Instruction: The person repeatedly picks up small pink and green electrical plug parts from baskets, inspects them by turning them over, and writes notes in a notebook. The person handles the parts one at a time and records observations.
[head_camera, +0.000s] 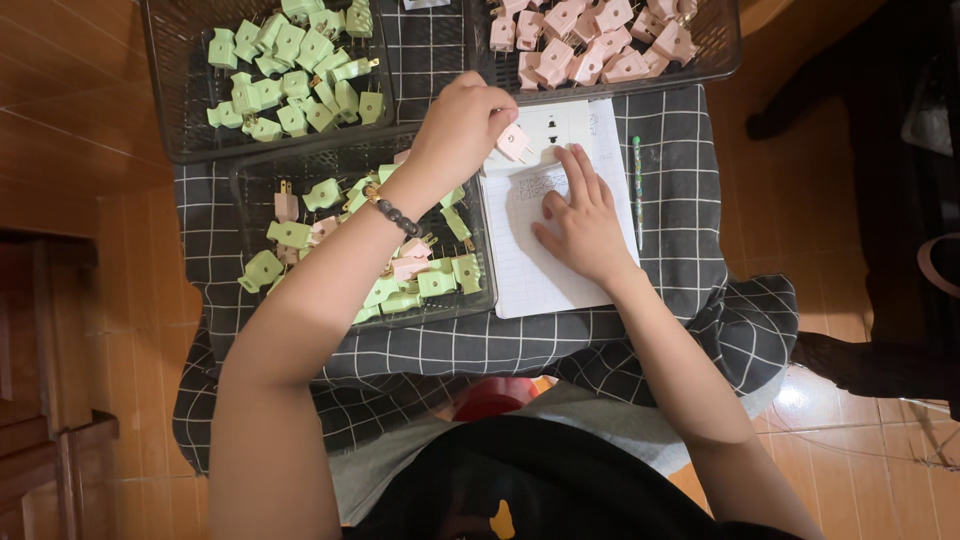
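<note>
Checked grey cloth (680, 200) over wooden floor: left hand (460, 125) fingers pinch small pink plastic plug (514, 142) just above white socket strip (548, 128); right hand (580, 225) flat, fingers spread, nearer on lined notebook (535, 270)

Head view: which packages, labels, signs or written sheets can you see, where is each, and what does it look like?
Notebook: on the checked cloth, under the right hand; white, ruled, with small handwritten marks.
White panel: at the notebook's top edge, rectangular, with slots; the left hand holds a pink plug at it.
No packages, signs or screens.
</note>
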